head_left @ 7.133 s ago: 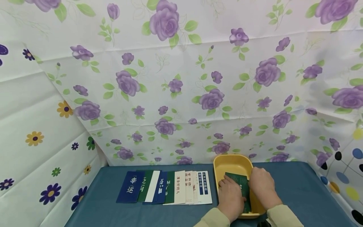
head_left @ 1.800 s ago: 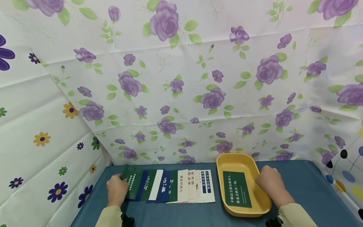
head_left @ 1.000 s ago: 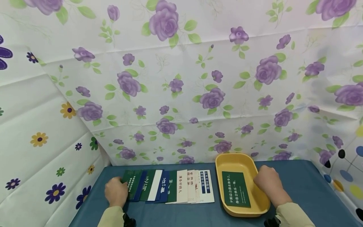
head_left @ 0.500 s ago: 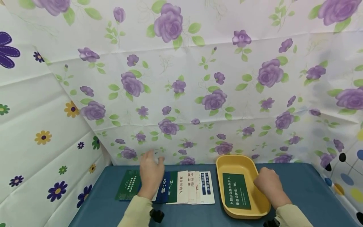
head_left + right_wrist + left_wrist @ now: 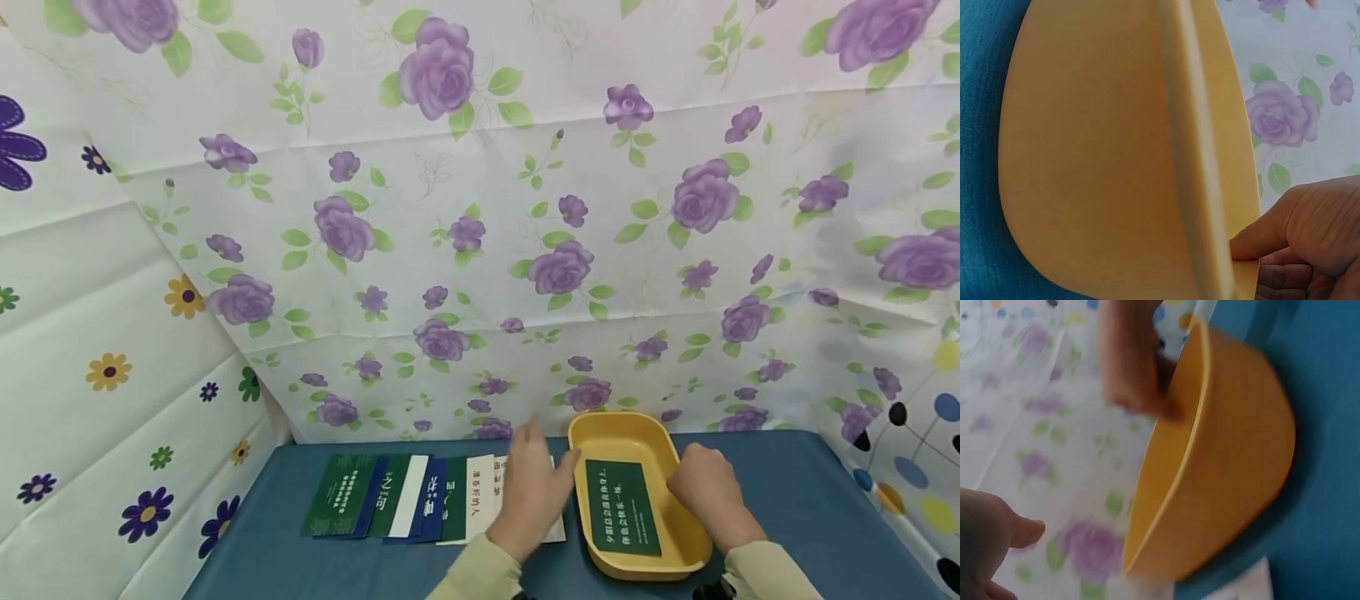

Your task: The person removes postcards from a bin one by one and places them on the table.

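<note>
My left hand (image 5: 528, 496) hovers with fingers extended over the right end of a row of overlapping cards, beside the yellow plastic tray (image 5: 630, 442), holding nothing. Its thumb stands apart from the fingers in the left wrist view. My right hand (image 5: 708, 496) grips the tray's right rim, fingers curled; the right wrist view shows its thumb (image 5: 1260, 237) right at the rim. Inside the tray lies one dark green card (image 5: 622, 512) with white writing. Another green card (image 5: 337, 496) tops the row's left end. The left hand hides much of the row's rightmost white card (image 5: 557, 531).
Blue, green, white and cream cards (image 5: 453, 500) fan out along the dark blue tablecloth (image 5: 337, 575). Behind the table hangs a white floral curtain (image 5: 480, 283), with further patterned sheets on the left and right sides.
The left hand laid a green card at the row's left end, let go and swept right towards the tray. Earlier both hands were at the tray; the right hand stays at its rim.
</note>
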{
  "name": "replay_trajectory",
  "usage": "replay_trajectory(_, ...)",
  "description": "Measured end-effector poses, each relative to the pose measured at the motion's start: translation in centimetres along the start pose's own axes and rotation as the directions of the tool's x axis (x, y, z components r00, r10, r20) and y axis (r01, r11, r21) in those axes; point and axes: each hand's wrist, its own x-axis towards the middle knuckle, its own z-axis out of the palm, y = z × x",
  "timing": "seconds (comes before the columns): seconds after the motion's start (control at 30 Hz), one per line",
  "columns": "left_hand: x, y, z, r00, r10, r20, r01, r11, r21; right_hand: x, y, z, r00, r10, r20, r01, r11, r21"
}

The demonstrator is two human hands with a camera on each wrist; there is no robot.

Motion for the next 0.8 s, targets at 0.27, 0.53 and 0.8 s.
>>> replay_trajectory(0.27, -1.5, 3.4, 3.4, 0.985, 0.040, 0.170, -0.040, 0.999, 0.001, 0.1, 0.1, 0.1, 1.000, -0.008, -0.016, 0.008, 1.000, -0.013)
replay_trajectory(0.53, -2.1, 4.8, 6.4, 0.966, -0.006, 0.260, -0.034, 0.988, 0.150, 0.1, 0.4, 0.2, 1.000, -0.012, -0.005, 0.012, 1.000, -0.015)
replay_trajectory(0.8, -2.2, 4.5, 8.7, 0.945, -0.043, 0.325, -0.055, 0.956, 0.289, 0.2, 0.4, 0.2, 1.000, -0.017, -0.010, 0.017, 1.000, -0.016)
